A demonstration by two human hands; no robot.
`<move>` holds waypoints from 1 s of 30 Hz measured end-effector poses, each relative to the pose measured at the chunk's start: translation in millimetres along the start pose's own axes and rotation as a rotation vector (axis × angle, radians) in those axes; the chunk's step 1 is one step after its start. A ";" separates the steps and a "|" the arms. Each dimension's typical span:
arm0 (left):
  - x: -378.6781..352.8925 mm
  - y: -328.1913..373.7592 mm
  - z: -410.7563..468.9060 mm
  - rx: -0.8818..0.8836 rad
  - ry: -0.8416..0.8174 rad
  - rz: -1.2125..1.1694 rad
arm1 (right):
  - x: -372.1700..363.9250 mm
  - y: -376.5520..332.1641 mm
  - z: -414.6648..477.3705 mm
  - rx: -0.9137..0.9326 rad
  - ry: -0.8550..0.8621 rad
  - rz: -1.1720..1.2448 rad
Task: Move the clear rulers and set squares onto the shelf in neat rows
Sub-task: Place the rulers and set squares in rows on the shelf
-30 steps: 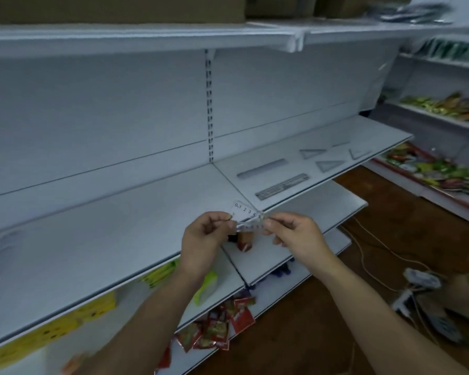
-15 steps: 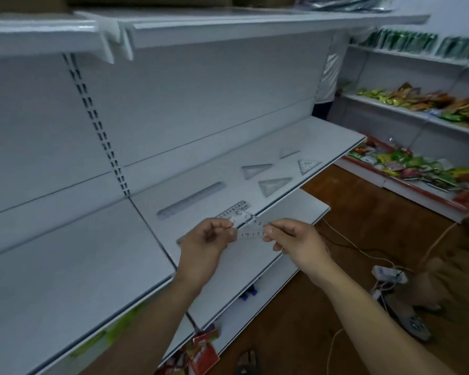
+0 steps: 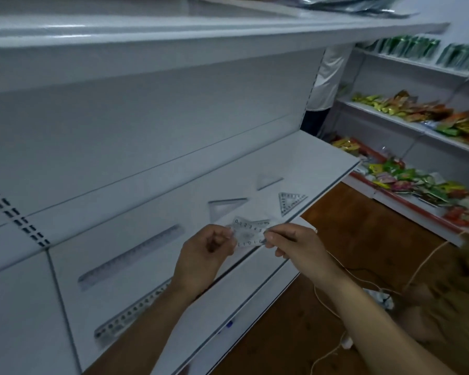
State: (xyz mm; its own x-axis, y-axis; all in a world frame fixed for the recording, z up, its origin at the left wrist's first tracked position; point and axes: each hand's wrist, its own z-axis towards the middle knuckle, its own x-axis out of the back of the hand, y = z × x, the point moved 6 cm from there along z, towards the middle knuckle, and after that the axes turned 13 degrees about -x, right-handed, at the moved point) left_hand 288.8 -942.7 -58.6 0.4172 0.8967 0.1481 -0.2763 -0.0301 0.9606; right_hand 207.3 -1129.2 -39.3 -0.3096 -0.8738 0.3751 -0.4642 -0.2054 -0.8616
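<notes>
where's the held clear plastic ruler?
Head view, centre: clear plastic ruler pinched between left hand and right hand, over the front edge of the white shelf.

Snack packets (image 3: 414, 110) (colourful), wooden floor (image 3: 344, 234), person in white (image 3: 327, 79)

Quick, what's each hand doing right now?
Left hand: pinching the left end of a clear numbered piece.
Right hand: pinching its right end.

White metal shelving (image 3: 25, 307) fills the left — a plain back panel (image 3: 146, 125), a slotted upright (image 3: 16, 215), a top shelf (image 3: 173, 33) overhead. The floor (image 3: 349, 239) is brown wood, with thin white cables (image 3: 322, 299) trailing across it. Side shelves (image 3: 390, 123) at right carry bright packets (image 3: 417, 109). The light is dim.
</notes>
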 end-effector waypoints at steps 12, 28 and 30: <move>-17.9 -0.7 -2.0 -0.029 0.277 0.465 | 2.0 -4.9 87.6 0.086 -0.307 0.005; -57.0 -3.4 -11.2 0.170 0.479 0.942 | 14.4 -11.2 138.7 0.928 -0.311 -0.656; -55.7 -8.3 -10.1 0.226 0.475 0.945 | 9.5 -12.4 144.5 0.942 -0.308 -0.692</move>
State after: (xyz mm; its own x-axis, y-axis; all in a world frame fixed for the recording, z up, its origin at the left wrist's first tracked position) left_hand 259.1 -987.9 -77.2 -0.2724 0.5461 0.7922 -0.1238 -0.8364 0.5340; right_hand 330.0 -1198.7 -74.4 0.0360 -0.4936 0.8689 0.3727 -0.8001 -0.4700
